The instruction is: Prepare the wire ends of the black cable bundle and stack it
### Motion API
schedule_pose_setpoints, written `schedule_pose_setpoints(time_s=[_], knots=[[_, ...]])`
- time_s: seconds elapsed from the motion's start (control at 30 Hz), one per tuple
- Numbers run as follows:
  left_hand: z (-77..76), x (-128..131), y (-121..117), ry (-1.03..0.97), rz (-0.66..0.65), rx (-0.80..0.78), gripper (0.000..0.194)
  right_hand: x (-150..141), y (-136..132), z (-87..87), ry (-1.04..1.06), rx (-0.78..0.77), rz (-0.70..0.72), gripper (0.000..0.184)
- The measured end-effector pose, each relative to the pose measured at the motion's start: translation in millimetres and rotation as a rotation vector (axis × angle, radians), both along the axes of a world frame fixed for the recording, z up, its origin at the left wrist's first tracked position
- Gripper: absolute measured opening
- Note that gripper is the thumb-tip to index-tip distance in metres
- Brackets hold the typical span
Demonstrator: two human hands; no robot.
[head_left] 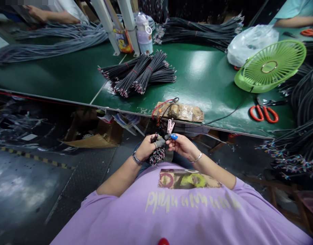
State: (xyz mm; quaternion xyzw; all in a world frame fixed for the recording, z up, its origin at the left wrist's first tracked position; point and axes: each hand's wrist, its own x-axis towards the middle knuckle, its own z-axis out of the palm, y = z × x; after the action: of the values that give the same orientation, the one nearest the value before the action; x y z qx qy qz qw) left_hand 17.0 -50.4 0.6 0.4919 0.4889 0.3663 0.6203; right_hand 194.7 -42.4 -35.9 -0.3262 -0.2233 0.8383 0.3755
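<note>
My left hand (pixel 149 147) is closed round a bundle of dark cables (pixel 157 156) whose stripped ends show small red, white and green wires. Grey finger covers are on some of its fingers. Close beside it, my right hand (pixel 182 145) has thumb and forefinger pressed together at the bundle's edge, with blue tape on one finger. What those fingertips pinch is too small to make out. Just beyond both hands a pink clothes peg (pixel 170 126) stands at the table edge, near a worn wooden block (pixel 189 113) with red and black wires on it.
On the green table (pixel 80 73) lie tied black cable bundles (pixel 138 73). A green fan (pixel 270 66), red-handled scissors (pixel 263 113), a plastic bag (pixel 250 44) and a bottle (pixel 144 34) stand around. Long cables (pixel 306 102) hang at the right. Co-workers' arms show across the table. An open cardboard box (pixel 92 134) sits below left.
</note>
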Motion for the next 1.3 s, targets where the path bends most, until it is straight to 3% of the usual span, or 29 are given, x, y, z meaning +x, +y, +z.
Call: schedule_pose_setpoints(time_s=[0.27, 0.53, 0.83, 1.13, 1.3], knots=[[1.1, 2, -2, 0.013, -0.019, 0.004, 0.033, -3, 2, 3.6, -0.066, -0.019, 0.021, 0.023], [-7.8, 0, -2, 0.003, 0.095, 0.02, 0.024, -5, -3, 6.6, -0.061, -0.016, -0.038, 0.031], [-4.0, 1, -2, -0.039, 0.128, -0.003, 0.026, -6, -7, 5.5, -0.101, 0.053, -0.017, 0.028], [-4.7, 1, -2, -0.029, 0.085, -0.022, 0.025, -7, -6, 14.9, -0.338, 0.382, -0.224, 0.028], [-3.7, 1, -1, -0.079, 0.039, -0.069, 0.026, -7, -6, 12.8, -0.406, 0.43, -0.229, 0.027]])
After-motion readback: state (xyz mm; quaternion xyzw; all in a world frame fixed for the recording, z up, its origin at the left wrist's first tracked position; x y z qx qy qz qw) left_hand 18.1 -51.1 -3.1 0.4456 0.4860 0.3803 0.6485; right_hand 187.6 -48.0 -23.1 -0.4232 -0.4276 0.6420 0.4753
